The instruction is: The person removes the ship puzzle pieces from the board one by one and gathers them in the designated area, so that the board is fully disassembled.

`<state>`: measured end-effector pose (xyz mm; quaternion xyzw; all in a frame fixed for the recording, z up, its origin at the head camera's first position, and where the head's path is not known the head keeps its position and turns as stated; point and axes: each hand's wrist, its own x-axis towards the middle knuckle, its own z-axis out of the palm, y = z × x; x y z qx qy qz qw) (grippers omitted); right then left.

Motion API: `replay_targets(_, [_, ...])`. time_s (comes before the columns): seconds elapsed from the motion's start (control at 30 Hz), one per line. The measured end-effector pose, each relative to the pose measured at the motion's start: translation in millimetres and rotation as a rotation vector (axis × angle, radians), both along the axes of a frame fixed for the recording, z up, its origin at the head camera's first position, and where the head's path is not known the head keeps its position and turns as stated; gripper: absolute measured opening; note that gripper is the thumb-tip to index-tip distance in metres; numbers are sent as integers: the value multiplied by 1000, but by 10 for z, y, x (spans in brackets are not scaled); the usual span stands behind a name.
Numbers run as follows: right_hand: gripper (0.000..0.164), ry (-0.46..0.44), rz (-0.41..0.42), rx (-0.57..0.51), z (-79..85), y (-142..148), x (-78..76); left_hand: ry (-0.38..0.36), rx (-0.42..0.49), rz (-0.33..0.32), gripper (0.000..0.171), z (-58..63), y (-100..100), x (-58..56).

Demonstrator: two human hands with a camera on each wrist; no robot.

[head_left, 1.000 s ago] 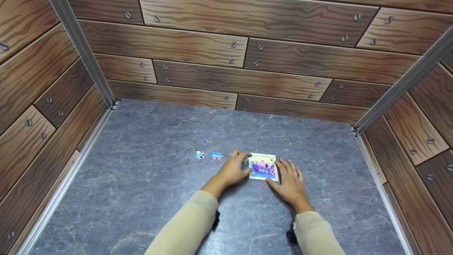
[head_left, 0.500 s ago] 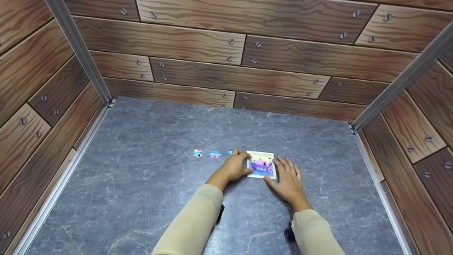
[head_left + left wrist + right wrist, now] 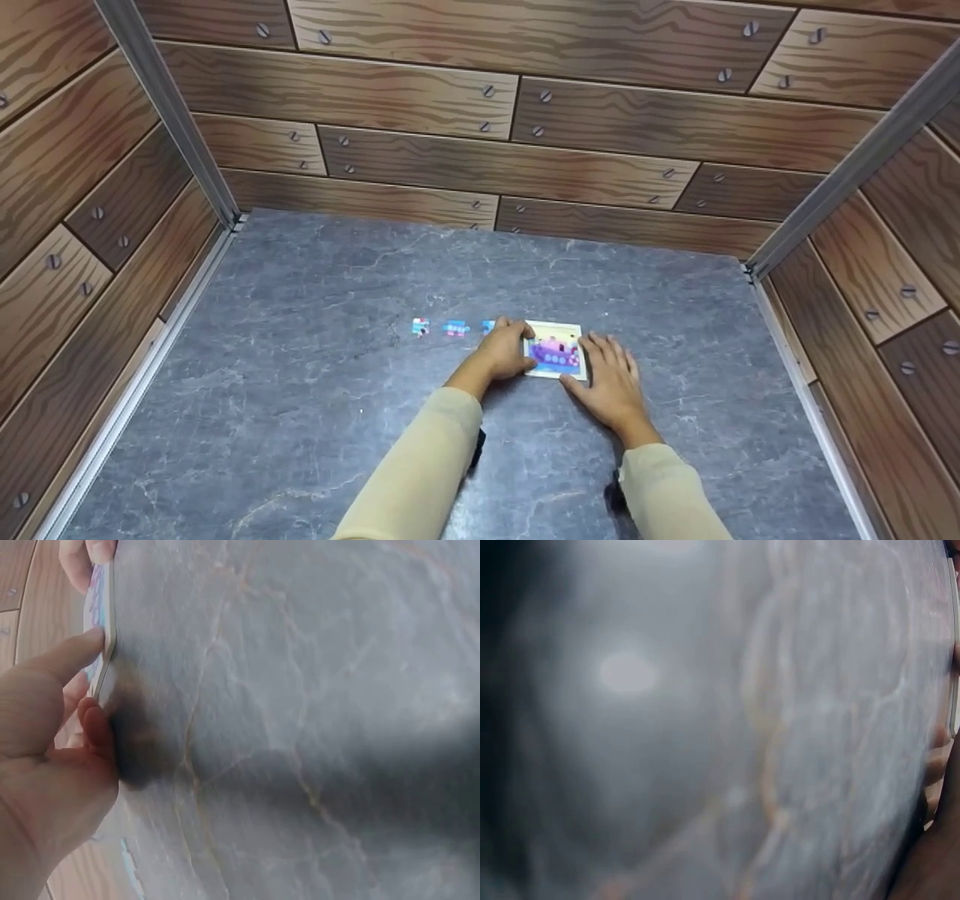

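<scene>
A small square jigsaw puzzle [image 3: 556, 350] with a pale border lies flat on the grey marbled surface. Its picture is a pink and purple boat on blue water. My left hand [image 3: 504, 351] grips its left edge, index finger near the top and thumb on the picture's lower left. In the left wrist view, that thumb [image 3: 79, 652] presses the puzzle's edge while other fingers curl beside it. Along the right side rests my right hand [image 3: 615, 382], fingers extended, thumb at the lower right corner. The right wrist view shows only part of that hand, at its margin.
Left of the puzzle, loose jigsaw pieces lie in a row: a red, white and blue piece [image 3: 420, 326], a blue and pink piece [image 3: 455, 328], and a blue piece [image 3: 488, 326] partly behind my left hand. Wood-patterned walls [image 3: 420, 157] enclose the surface on three sides.
My left forearm has swung slightly to the right, and the left thumb sits a little further onto the puzzle. The right hand stays in place. The head view has shifted slightly.
</scene>
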<state>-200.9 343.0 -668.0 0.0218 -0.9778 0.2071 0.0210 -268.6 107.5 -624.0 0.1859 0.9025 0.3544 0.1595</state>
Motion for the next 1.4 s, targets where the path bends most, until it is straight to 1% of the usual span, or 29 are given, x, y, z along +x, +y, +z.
replay_targets(0.1, [88, 3, -2, 6, -4, 4, 5, 6, 32, 10, 44, -24, 9, 12])
replay_targets(0.27, [88, -3, 1, 8, -2, 5, 3, 54, 69, 11, 42, -78, 9, 19])
replay_targets(0.4, [88, -5, 0, 8, 6, 4, 3, 85, 107, 1, 41, -96, 4, 16])
replay_targets(0.53, [89, -21, -4, 4, 16, -1, 9, 67, 139, 2, 43, -106, 3, 26])
replay_targets(0.63, [89, -31, -8, 2, 23, -4, 15, 57, 121, -11, 48, -96, 12, 39])
replay_targets(0.73, [89, -31, -12, 4, 21, -3, 15, 64, 71, -41, 51, -84, 24, 41])
replay_targets(0.83, [89, -24, -9, 11, 17, -7, 15, 58, 24, -59, 51, -75, 36, 31])
replay_targets(1.0, [89, -20, -4, 9, -2, -5, 6, 53, 5, -64, 52, -77, 43, 10])
replay_targets(1.1, [89, -18, -4, 5, -9, 2, 1, 57, 35, -56, 55, -81, 37, 7])
replay_targets(1.2, [89, -13, -3, 4, -8, 5, 1, 65, 77, -32, 57, -93, 29, 2])
replay_targets(1.27, [89, -10, -3, 3, -7, 7, 0, 53, 111, -10, 54, -99, 21, 1])
replay_targets(1.4, [89, -9, -3, 5, -7, 7, -3, 24, 168, 31, 43, -105, 8, 8])
